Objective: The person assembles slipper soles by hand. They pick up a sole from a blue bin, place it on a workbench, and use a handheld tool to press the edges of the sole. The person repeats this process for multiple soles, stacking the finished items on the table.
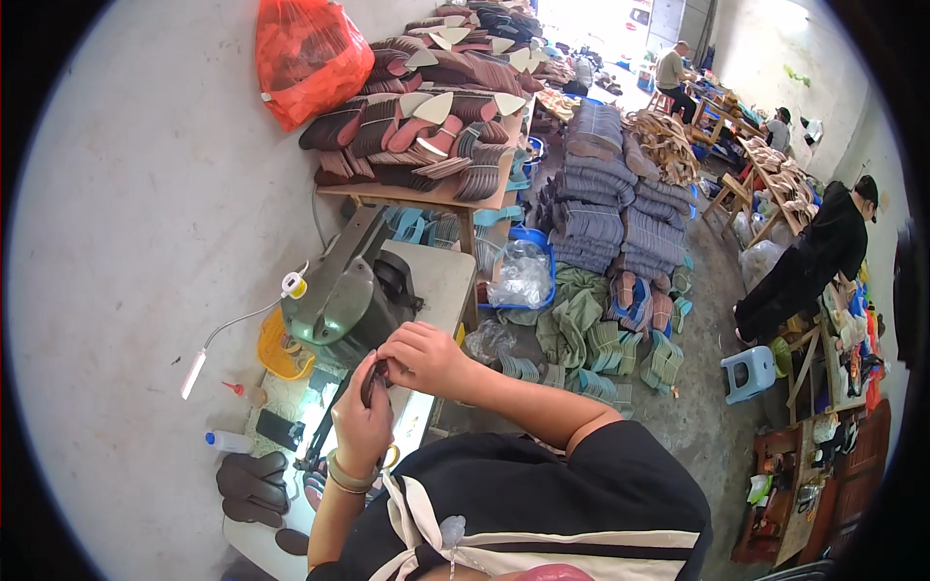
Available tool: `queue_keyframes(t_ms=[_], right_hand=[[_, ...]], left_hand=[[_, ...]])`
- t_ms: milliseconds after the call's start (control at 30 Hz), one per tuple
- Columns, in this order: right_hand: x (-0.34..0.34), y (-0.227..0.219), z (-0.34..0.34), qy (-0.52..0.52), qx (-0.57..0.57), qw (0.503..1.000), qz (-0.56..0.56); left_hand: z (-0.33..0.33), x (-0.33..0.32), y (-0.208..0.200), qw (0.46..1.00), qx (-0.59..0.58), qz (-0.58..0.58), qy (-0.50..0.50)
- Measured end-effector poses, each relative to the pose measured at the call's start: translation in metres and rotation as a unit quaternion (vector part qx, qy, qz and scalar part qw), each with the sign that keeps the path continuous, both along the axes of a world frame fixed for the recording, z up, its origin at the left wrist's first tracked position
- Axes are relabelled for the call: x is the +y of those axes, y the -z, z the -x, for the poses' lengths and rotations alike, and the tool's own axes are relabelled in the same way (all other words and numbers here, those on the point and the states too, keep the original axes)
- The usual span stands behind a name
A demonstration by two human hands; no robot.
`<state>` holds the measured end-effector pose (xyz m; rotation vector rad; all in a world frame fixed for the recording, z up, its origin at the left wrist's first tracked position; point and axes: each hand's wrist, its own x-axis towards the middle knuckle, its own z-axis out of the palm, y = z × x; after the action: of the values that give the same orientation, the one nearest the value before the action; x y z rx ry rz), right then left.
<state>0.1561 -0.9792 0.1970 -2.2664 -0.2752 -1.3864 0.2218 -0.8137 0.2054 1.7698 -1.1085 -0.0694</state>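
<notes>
Both my hands meet in front of a dark green sewing machine, over its lit table. My left hand, with a bangle at the wrist, is closed round a dark curved piece. The fingers of my right hand pinch at the upper end of the same piece. Most of it is hidden by my fingers, so its kind does not show. Beside my left forearm, a stack of dark brown insoles lies on the table, with a black phone just beyond it.
A yellow basket, a white bottle and a lamp on a bent neck stand left of the machine. Bundled soles fill a table beyond; more bundles cover the floor. A blue stool and several people are at right.
</notes>
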Motion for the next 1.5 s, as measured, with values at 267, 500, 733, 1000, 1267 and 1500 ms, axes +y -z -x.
queue_keyframes(t_ms=[267,500,733,1000,1267,1500], right_hand=[[0.027,-0.012,-0.026,-0.109,0.001,0.966,-0.233],[0.051,-0.001,0.022,-0.284,0.243,0.797,-0.475],[0.074,0.021,0.031,-0.373,0.282,0.524,-0.712],[0.08,0.025,0.032,-0.426,0.313,0.376,-0.761],[0.083,0.03,0.026,-0.447,0.336,0.344,-0.754],[0.081,0.031,0.023,-0.433,0.329,0.354,-0.761]], left_hand=[[-0.007,0.011,-0.014,0.989,0.087,0.114,-0.024],[0.005,0.035,0.006,0.983,0.053,0.17,-0.04],[0.016,0.042,0.046,0.974,-0.113,0.165,-0.109],[0.007,0.054,0.055,0.943,-0.271,0.15,-0.122],[0.004,0.053,0.056,0.952,-0.241,0.147,-0.115],[0.0,0.052,0.056,0.958,-0.235,0.121,-0.108]])
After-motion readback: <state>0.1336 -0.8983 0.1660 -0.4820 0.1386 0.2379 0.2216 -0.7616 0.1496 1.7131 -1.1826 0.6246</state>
